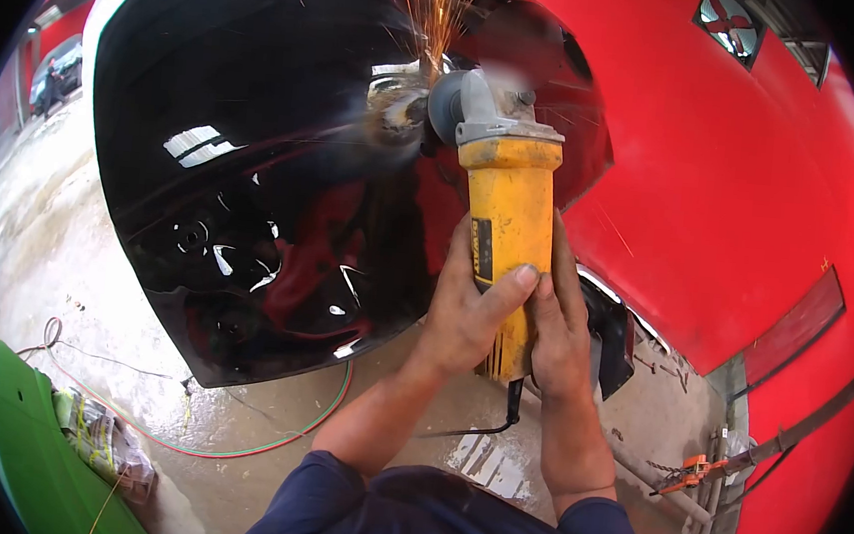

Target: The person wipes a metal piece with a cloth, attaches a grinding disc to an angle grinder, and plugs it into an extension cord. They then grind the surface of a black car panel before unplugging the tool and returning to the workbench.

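Observation:
A yellow angle grinder [508,198] with a grey head is gripped by both hands around its body. My left hand [469,305] wraps the left side, thumb lying across the yellow casing. On the right side, my right hand [560,333] is closed round the same body. The grinder's disc [446,108] meets a scuffed, bare-metal patch [399,114] on a glossy black car panel [222,70]. Orange sparks [437,12] fly upward from there. A black cord [513,404] leaves the grinder's lower end.
A red wall [715,179] stands to the right, with an orange ratchet strap [697,471] low beside it. A red and green hose [222,455] loops over the wet floor. A green panel [32,447] lies at lower left. A person [53,87] is far off at upper left.

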Tool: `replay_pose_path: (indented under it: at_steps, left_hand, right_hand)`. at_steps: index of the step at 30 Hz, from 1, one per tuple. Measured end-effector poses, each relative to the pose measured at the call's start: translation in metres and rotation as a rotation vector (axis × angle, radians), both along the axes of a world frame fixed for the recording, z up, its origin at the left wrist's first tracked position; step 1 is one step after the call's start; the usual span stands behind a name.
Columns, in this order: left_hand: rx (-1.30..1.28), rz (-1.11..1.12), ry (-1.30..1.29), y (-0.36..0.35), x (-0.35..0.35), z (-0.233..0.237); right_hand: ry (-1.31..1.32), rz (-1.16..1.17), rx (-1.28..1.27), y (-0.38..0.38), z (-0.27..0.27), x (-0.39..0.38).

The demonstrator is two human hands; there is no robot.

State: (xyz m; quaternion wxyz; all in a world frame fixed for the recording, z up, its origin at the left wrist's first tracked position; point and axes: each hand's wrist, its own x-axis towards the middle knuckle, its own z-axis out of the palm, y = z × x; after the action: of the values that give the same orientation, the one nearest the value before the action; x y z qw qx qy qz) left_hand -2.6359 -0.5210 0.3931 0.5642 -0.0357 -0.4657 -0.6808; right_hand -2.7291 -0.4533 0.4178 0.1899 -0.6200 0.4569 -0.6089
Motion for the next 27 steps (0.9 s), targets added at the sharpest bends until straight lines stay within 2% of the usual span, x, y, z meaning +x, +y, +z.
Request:
replay_pose_path:
  at_steps: [14, 17, 20, 27]
  left_hand:
    - [-0.011, 0.111, -0.137, 0.034, 0.016, -0.009]
    - [0.001, 0.072, -0.118, 0.033, 0.012, -0.014]
    - [0.024, 0.084, -0.047, 0.034, 0.008, -0.012]
    - [-0.034, 0.124, -0.094, 0.032, 0.013, -0.012]
  right_hand:
    - [-0.042, 0.052, 0.097, 0.027, -0.007, 0.007]
    - [0.010, 0.078, 0.084, 0.026, -0.008, 0.004]
    - [-0.070, 0.096, 0.092, 0.025, -0.011, 0.004]
    - [-0.111, 0.117, 0.088, 0.024, -0.012, 0.005]
